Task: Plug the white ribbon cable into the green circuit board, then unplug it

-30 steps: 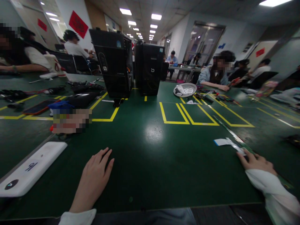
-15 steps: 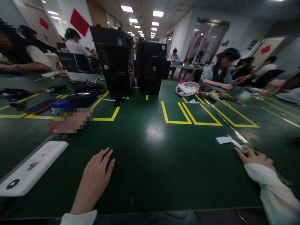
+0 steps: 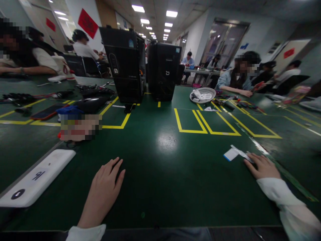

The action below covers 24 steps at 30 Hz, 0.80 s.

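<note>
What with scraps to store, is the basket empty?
Not empty: white pieces lie inside the basket, visible above its near rim.

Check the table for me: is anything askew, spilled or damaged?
The white strip by the right hand lies crooked, bent partway along. The table seam beyond it looks worn, pale patches breaking its green. No spill shows; the bright mid-table spot looks like glare.

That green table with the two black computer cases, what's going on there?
A person's right hand is touching a thin white strip on the green table. The left hand rests on the tabletop, holding nothing visible. The computer cases stand upright beyond.
</note>
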Each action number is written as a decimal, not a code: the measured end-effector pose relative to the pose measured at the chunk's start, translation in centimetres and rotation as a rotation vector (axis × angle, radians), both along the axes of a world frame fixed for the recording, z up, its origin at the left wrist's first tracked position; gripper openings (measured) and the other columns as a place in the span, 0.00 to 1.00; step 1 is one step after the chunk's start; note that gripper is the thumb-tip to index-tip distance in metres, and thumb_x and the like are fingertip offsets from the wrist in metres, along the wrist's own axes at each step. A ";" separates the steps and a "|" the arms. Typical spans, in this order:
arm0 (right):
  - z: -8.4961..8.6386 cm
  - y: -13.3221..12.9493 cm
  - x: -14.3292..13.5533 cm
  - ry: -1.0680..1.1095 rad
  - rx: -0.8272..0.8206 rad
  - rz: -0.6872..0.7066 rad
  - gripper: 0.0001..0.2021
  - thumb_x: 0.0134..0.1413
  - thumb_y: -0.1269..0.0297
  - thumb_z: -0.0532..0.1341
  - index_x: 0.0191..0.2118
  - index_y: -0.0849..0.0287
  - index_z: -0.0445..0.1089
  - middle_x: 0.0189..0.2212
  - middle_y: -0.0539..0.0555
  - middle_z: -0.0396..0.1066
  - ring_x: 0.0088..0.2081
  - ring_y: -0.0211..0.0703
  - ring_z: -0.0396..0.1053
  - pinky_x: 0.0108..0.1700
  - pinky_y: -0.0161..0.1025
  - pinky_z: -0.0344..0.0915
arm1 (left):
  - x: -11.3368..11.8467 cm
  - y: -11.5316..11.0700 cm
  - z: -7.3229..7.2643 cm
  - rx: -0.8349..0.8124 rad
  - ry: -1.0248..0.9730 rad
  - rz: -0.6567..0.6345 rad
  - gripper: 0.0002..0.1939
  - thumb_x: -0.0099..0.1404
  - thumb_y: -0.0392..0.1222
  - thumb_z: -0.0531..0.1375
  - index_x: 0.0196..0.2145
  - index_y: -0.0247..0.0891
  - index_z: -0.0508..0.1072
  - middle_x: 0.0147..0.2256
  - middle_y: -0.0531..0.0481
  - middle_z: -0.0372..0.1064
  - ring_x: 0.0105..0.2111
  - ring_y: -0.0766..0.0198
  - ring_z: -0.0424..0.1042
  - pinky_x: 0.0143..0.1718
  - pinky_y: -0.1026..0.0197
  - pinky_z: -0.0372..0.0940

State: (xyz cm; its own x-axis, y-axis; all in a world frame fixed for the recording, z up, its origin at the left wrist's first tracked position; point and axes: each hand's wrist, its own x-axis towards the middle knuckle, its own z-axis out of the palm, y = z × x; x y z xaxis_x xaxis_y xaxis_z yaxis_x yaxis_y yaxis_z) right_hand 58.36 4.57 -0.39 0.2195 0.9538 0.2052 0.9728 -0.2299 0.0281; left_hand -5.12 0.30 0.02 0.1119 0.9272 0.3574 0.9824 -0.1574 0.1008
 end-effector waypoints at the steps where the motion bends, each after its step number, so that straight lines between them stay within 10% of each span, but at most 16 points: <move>1: -0.3 0.5 -0.6 0.014 0.024 0.094 0.33 0.57 0.49 0.47 0.57 0.70 0.66 0.56 0.70 0.65 0.61 0.62 0.58 0.62 0.56 0.54 | 0.0 0.0 0.0 -0.002 0.006 -0.001 0.33 0.71 0.57 0.41 0.58 0.30 0.67 0.58 0.34 0.65 0.57 0.45 0.65 0.57 0.41 0.62; 10: -0.6 3.9 -13.7 0.111 0.207 0.734 0.22 0.65 0.55 0.48 0.57 0.60 0.67 0.57 0.63 0.67 0.57 0.53 0.65 0.56 0.57 0.63 | 0.5 0.0 0.2 0.036 0.005 -0.005 0.32 0.72 0.56 0.41 0.56 0.29 0.69 0.56 0.34 0.67 0.57 0.45 0.66 0.57 0.42 0.62; 17: 0.3 2.3 -26.8 0.190 0.115 0.955 0.23 0.65 0.56 0.51 0.60 0.59 0.63 0.62 0.63 0.60 0.61 0.54 0.58 0.61 0.60 0.56 | 0.4 -0.1 0.6 0.008 -0.014 0.022 0.30 0.72 0.54 0.42 0.56 0.30 0.69 0.56 0.35 0.66 0.56 0.47 0.67 0.57 0.43 0.62; 24: 2.4 0.7 -33.1 0.258 -0.082 1.089 0.26 0.63 0.53 0.54 0.63 0.57 0.60 0.64 0.61 0.55 0.65 0.54 0.50 0.66 0.59 0.48 | 0.4 -0.1 0.6 -0.009 0.003 0.031 0.29 0.72 0.52 0.42 0.57 0.30 0.69 0.57 0.35 0.66 0.56 0.46 0.67 0.57 0.42 0.62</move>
State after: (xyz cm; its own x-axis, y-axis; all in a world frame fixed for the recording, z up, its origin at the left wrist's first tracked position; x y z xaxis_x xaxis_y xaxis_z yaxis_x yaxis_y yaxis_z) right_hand 25.24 5.31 2.04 -0.7132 0.6713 0.2017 0.6325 0.7403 -0.2279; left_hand -4.73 0.19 0.63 0.0840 0.9334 0.3488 0.9871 -0.1259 0.0991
